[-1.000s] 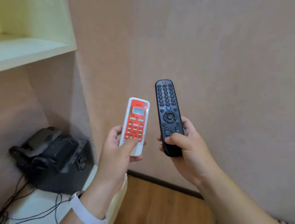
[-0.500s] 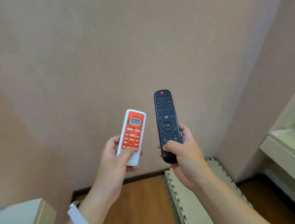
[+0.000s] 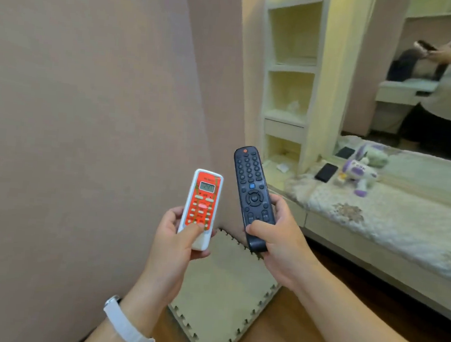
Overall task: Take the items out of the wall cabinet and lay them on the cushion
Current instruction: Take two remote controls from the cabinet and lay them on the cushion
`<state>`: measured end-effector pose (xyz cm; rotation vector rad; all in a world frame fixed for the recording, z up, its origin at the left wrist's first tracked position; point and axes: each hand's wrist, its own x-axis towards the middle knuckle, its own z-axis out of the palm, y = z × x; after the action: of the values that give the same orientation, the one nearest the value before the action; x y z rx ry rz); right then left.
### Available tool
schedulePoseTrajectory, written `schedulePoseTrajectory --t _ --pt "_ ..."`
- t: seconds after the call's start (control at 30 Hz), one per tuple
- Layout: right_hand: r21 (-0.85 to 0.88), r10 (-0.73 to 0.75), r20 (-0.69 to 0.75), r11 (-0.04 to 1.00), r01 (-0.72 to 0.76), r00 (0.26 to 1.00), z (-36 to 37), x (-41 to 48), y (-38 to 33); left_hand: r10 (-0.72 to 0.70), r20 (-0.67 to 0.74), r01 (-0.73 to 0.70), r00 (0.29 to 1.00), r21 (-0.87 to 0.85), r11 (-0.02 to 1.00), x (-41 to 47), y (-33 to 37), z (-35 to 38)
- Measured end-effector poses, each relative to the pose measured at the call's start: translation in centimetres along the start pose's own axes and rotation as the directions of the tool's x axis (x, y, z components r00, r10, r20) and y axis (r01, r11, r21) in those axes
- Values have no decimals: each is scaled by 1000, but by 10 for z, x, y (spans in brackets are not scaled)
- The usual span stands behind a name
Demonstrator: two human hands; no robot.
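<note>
1. On the red-and-white remote I see a small display with digits, too blurred for me to read.
2. The black remote carries button markings I cannot make out.

There is just one camera, worn on the person's head. It looks forward and down, very close to both raised hands. Farther off it sees the wall, the floor mat and the bed.
</note>
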<state>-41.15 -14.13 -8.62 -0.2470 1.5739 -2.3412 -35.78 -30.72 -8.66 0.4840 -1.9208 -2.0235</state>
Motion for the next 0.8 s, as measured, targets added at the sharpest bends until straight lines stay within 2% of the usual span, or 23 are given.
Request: schedulePoseTrajectory --t 0.23,0.47,0.6,0.8 --pt "-13 -35 -297 999 33 954 -103 -8 -25 -46 257 38 965 39 999 35 -13 116" --pt "-74 -49 -580 997 7 813 -185 10 -30 -160 471 168 867 25 986 83 -52 221" --pt "-103 -59 -671 995 -14 739 -217 40 -38 -214 549 244 808 19 970 122 -66 269" --pt "-121 -56 -731 991 -49 680 -249 106 -51 -229 645 278 729 26 960 195 -78 319"
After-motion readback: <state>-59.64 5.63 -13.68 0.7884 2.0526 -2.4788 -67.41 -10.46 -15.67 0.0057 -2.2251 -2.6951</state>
